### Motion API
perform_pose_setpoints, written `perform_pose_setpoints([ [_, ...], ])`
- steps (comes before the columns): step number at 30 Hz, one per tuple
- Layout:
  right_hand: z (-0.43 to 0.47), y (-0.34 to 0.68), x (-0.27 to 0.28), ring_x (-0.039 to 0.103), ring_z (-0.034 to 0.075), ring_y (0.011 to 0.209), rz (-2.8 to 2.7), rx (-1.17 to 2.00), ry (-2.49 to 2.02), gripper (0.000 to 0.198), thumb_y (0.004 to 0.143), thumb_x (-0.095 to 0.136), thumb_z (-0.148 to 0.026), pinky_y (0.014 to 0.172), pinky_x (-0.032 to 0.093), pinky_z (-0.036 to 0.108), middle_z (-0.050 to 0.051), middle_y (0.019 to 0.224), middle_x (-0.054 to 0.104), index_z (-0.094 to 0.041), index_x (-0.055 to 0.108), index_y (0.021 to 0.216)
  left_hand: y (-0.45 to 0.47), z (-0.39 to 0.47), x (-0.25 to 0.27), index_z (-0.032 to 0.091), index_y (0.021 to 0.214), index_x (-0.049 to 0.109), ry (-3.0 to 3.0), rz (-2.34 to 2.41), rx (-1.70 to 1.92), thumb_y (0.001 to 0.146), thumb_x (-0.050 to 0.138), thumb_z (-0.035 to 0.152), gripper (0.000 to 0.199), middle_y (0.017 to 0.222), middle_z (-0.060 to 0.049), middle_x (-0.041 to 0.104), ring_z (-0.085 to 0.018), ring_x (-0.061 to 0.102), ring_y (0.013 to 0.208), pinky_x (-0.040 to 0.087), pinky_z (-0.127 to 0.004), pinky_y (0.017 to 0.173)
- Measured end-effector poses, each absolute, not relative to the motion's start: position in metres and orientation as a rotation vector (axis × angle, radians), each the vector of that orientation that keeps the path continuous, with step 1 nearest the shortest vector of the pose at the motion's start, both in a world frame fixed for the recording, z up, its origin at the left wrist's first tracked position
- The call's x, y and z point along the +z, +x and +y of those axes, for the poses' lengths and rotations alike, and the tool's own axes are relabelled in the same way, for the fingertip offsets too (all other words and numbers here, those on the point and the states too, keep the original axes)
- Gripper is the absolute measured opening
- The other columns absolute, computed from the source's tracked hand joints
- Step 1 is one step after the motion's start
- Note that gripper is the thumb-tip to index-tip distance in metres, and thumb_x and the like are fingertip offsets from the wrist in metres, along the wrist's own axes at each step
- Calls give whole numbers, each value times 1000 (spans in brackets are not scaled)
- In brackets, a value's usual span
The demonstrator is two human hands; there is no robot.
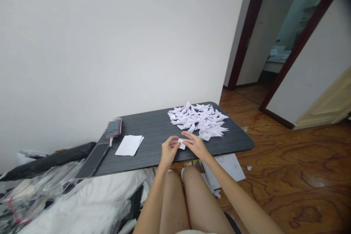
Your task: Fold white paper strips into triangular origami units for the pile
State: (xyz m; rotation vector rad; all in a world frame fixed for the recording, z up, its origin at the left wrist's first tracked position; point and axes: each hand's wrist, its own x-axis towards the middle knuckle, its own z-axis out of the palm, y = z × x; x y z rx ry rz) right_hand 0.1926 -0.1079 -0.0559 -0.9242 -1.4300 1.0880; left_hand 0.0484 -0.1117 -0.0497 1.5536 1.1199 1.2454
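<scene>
Between my two hands is a small folded piece of white paper [181, 144], held just above the front edge of the dark table [153, 128]. My left hand [170, 148] pinches its left side with thumb and fingers. On the other side, my right hand [195, 144] grips the paper between thumb and index finger, with the other fingers stretched out. Just beyond my right hand lies a pile of folded white paper boats [199, 119], many with pointed ends. A short stack of flat white paper sheets [129, 145] rests to the left of my hands.
A box-like object [113, 128], partly blurred out, stands at the table's back left beside a dark flat tablet or phone [94, 159]. Plastic-wrapped bundles [82, 204] crowd the lower left. White sheets or a box [229, 168] lie under the table. A doorway [263, 36] opens at the right.
</scene>
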Motion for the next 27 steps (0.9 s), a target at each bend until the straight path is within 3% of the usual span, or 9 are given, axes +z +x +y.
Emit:
perform_pose_setpoints([
  [6,-93,191,-64,61,17,74,-1512,945,-1075,16,65,60,-26,65,50,28,9,88,63,-12,67,69,50,-112,-50,12,87,56,1630,1185,1224,70,57,30,25,74,-7,65,-16,63,68,51,-26,63],
  [11,-93,187,-59,59,15,64,-1479,930,-1057,16,67,58,-26,61,47,25,5,67,64,-13,67,68,51,-110,-49,11,76,62,1614,1212,1162,73,51,36,28,69,-7,65,-16,62,60,50,-24,54],
  [18,-102,180,-54,46,9,37,-1465,1000,-1081,24,70,52,-32,37,36,18,0,46,57,-11,63,66,49,-117,-44,13,67,59,1774,1310,1110,78,41,38,33,48,-1,57,-8,48,35,37,-18,40],
  [24,-108,173,-57,42,8,33,-1399,903,-1138,28,71,51,-37,34,31,18,-1,40,51,-12,62,66,50,-118,-40,14,62,56,1941,1417,1195,78,41,35,31,50,1,53,-8,47,46,35,-18,47],
  [27,-110,170,-56,37,7,28,-1352,920,-1147,30,73,48,-39,31,29,18,-5,33,43,-12,60,68,49,-115,-40,13,61,53,1821,1331,1107,77,42,40,33,46,2,50,-7,43,39,32,-17,41],
])
